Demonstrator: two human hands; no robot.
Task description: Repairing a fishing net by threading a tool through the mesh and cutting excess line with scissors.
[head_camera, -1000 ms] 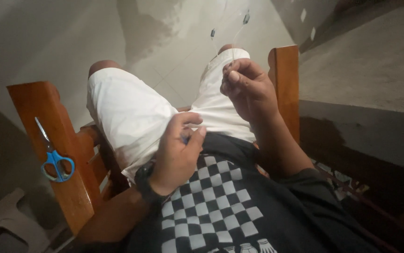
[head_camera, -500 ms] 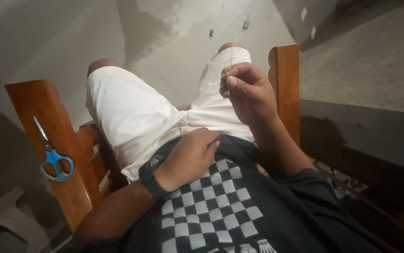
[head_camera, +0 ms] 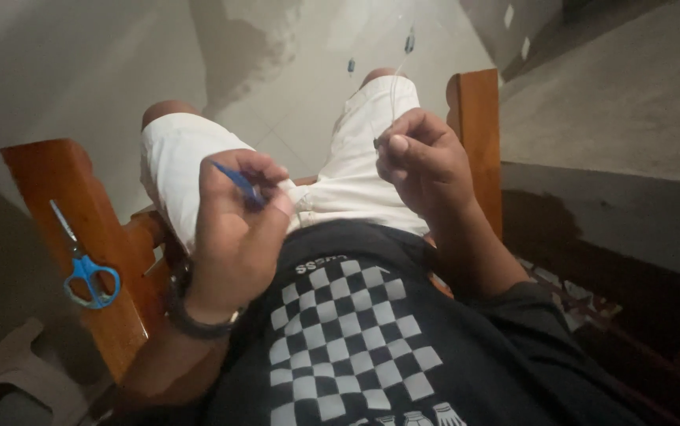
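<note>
A pair of blue-handled scissors (head_camera: 79, 264) is lying on the left orange-brown wooden chair armrest (head_camera: 79, 221). The matching right armrest (head_camera: 478, 142) is standing beside white shorts (head_camera: 190, 158). A pale tiled floor (head_camera: 292, 71) is spreading beyond.

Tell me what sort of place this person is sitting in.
Probably a room at home, used for handwork. The person sits in a wooden armchair over a pale tiled floor, and blue-handled scissors lie on the chair's left armrest.
</note>
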